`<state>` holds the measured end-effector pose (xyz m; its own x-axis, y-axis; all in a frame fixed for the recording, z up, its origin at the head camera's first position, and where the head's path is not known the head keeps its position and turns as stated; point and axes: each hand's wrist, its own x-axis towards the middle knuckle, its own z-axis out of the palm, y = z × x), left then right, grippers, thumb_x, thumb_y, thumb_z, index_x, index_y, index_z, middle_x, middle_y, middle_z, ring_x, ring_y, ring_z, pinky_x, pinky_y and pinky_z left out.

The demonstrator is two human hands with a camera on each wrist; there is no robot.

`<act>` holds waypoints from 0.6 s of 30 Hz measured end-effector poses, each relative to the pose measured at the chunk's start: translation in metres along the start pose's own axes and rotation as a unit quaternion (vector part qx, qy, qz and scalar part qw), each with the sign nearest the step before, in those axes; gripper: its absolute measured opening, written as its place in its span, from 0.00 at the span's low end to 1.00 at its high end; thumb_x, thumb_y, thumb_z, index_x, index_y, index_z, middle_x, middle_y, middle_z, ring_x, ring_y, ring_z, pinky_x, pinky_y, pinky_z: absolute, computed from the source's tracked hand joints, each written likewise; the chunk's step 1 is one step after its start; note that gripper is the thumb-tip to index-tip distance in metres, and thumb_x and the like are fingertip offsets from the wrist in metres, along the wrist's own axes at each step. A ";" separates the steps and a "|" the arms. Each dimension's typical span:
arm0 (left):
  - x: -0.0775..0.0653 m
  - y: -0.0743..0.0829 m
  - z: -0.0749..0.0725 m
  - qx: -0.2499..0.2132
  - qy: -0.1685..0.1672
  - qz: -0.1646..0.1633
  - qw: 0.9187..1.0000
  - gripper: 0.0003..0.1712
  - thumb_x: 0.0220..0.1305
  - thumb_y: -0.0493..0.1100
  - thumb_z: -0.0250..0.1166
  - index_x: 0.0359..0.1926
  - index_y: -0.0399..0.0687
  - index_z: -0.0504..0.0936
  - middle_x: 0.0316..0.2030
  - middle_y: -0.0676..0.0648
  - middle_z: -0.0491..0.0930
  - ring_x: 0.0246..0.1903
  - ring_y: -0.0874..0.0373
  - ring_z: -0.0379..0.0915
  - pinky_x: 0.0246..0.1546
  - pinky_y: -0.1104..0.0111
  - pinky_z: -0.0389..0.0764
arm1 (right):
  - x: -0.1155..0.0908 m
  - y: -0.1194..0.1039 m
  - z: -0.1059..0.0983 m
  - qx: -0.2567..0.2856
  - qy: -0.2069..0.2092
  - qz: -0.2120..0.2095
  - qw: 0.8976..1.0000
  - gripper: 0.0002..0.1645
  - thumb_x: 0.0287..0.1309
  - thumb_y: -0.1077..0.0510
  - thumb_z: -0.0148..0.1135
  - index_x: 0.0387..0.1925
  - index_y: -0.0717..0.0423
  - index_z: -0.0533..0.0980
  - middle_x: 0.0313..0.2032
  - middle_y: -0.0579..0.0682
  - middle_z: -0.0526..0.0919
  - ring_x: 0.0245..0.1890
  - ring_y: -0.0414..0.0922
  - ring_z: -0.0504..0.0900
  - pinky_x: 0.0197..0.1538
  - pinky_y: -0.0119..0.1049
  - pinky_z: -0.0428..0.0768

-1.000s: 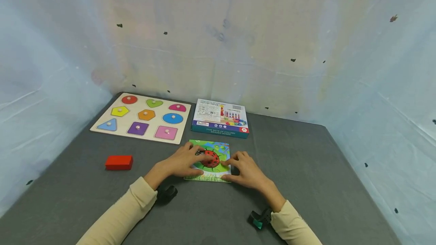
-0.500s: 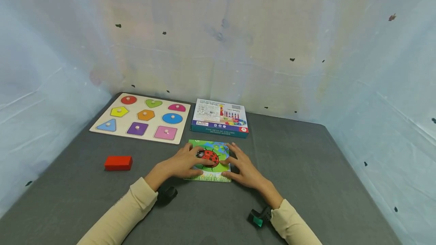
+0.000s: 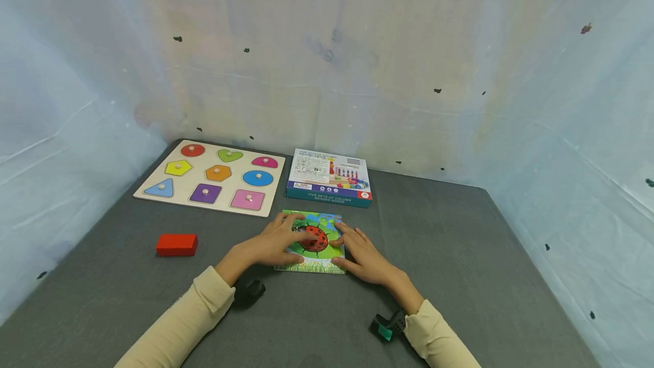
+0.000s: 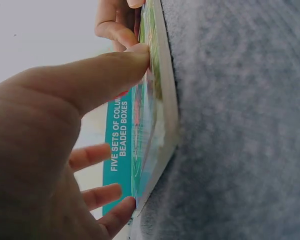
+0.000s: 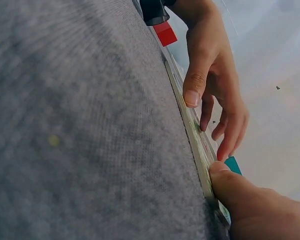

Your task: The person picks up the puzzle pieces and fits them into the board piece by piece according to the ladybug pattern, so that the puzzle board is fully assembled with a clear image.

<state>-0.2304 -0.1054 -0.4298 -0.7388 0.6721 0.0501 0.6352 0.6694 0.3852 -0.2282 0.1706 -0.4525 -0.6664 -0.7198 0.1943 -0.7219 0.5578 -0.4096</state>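
Note:
A thin square ladybug picture puzzle (image 3: 314, 250) lies flat on the grey tabletop, its pale edge visible in both wrist views. My left hand (image 3: 276, 241) rests over its left side, fingers spread and relaxed; in the left wrist view the thumb (image 4: 115, 72) touches the near edge. On the right side, my right hand (image 3: 365, 255) touches the puzzle with fingers loosely extended along the right edge. In the right wrist view its thumb (image 5: 230, 182) lies on the near rim. Parts of the picture are hidden under both hands.
Behind the puzzle stands a flat toy box (image 3: 329, 178) with a teal side. A shape board with knobbed pieces (image 3: 183, 183) lies at the back left. To the left is a red block (image 3: 176, 245). Whitish sheeting (image 3: 327, 101) encloses the table's back and sides.
My right fingers have stretched out from a more bent pose toward the puzzle's far right corner. My left hand and the puzzle stay nearly where they were.

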 end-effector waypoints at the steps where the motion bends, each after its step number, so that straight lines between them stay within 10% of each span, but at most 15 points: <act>1: 0.000 -0.001 0.000 -0.003 0.009 -0.003 1.000 0.31 0.56 0.55 0.66 0.61 0.61 0.71 0.65 0.39 0.54 0.63 0.38 0.47 0.56 0.41 0.59 | 0.000 0.000 0.001 0.001 0.003 -0.003 1.000 0.22 0.65 0.46 0.52 0.54 0.53 0.71 0.71 0.57 0.51 0.71 0.50 0.47 0.67 0.57 0.44; 18: -0.003 -0.004 -0.016 0.005 0.086 -0.010 0.996 0.34 0.52 0.60 0.68 0.59 0.52 0.74 0.55 0.42 0.65 0.58 0.44 0.55 0.52 0.47 0.66 | -0.001 0.002 -0.006 0.087 0.056 0.001 0.995 0.32 0.65 0.50 0.53 0.66 0.56 0.60 0.70 0.64 0.45 0.70 0.63 0.37 0.61 0.68 0.44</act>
